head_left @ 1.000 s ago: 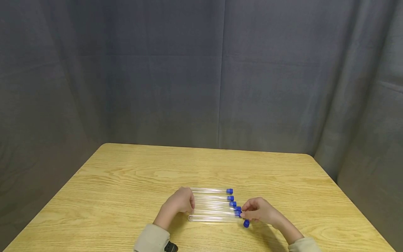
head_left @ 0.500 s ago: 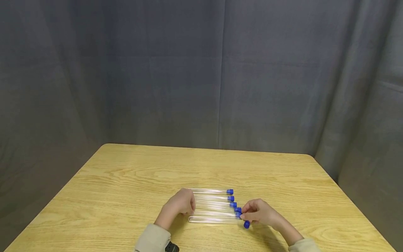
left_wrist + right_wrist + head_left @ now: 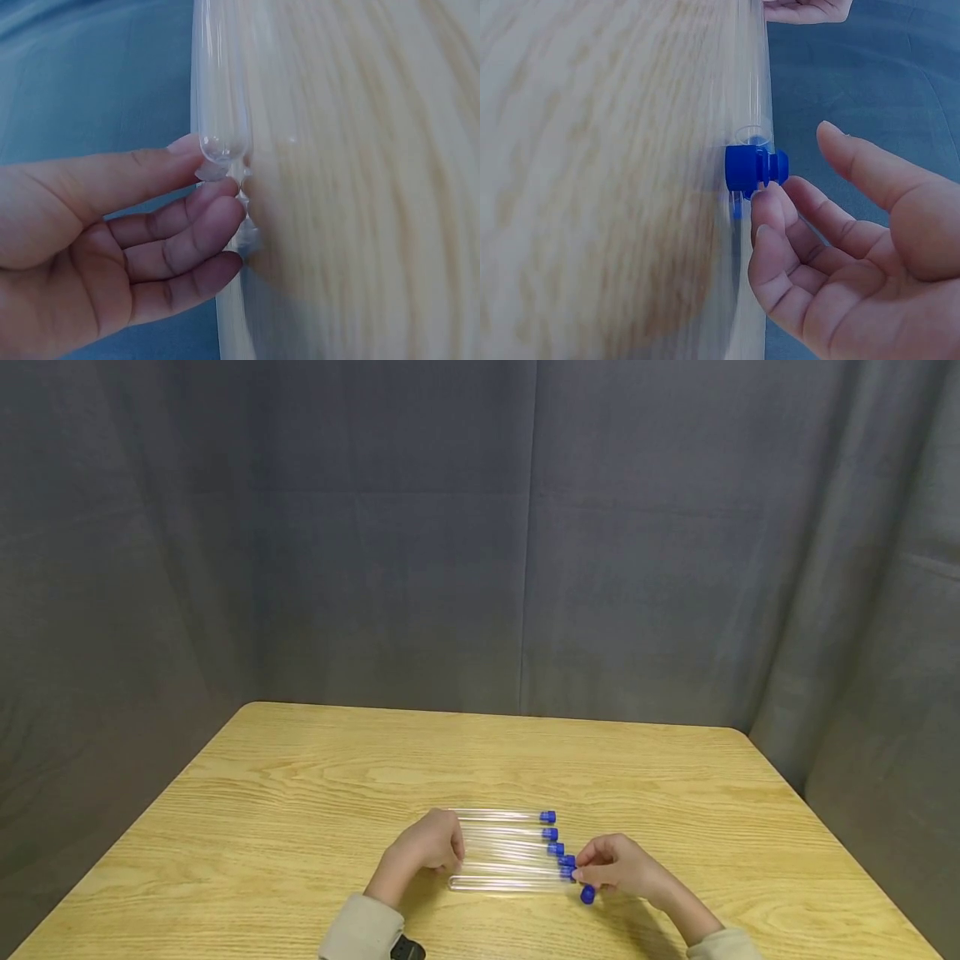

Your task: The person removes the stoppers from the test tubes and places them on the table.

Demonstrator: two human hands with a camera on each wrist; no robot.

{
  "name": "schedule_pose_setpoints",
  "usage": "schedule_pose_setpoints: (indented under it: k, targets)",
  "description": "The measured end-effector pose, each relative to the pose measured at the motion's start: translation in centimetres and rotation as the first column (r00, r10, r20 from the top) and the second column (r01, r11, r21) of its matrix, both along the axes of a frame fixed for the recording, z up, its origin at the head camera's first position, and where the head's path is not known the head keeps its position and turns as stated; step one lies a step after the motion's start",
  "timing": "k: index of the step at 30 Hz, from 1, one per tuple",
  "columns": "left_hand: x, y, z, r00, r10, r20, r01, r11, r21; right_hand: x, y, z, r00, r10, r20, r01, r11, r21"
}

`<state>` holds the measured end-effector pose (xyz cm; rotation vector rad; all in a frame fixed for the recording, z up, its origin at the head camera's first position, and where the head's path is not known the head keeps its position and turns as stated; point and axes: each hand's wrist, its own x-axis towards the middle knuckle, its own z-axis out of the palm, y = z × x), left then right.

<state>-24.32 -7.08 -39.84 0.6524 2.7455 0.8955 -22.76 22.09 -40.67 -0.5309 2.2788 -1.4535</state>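
Observation:
Several clear test tubes (image 3: pixel 498 816) lie side by side on the table, rounded ends to the left, most with blue caps (image 3: pixel 550 834) at the right. The nearest tube (image 3: pixel 510 883) has no cap in its mouth. A loose blue cap (image 3: pixel 588 894) sits just beyond that mouth. Bent fingers of my left hand (image 3: pixel 429 842) touch the rounded ends; in the left wrist view its thumb meets one tube end. My right hand (image 3: pixel 621 865) is at the caps, fingers loosely bent. The right wrist view shows a gap between thumb and fingers; the loose cap partly hides the fingertips.
The wooden table (image 3: pixel 300 777) reaches well past the tubes to the back and both sides. Grey curtains (image 3: pixel 390 568) hang behind and beside it. A dark wristband (image 3: pixel 407 948) shows by the left sleeve.
Both hands stay where they were, at either end of the tubes. Tubes and loose cap have barely shifted in the view.

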Motion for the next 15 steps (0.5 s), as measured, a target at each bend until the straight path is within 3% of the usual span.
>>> schedule_pose_setpoints:
  k: [9, 15]
  targets:
    - [0.04, -0.53, 0.33, 1.000, -0.015, 0.028, 0.012, 0.995, 0.098, 0.04, 0.38, -0.11, 1.000, 0.004, -0.016, -0.004, 1.000, -0.004]
    - [0.00, -0.77, 0.29, 0.996, -0.050, 0.069, 0.036, 0.981, 0.193, 0.12, 0.41, -0.02, 1.000, 0.002, -0.025, -0.002, 1.000, -0.008]
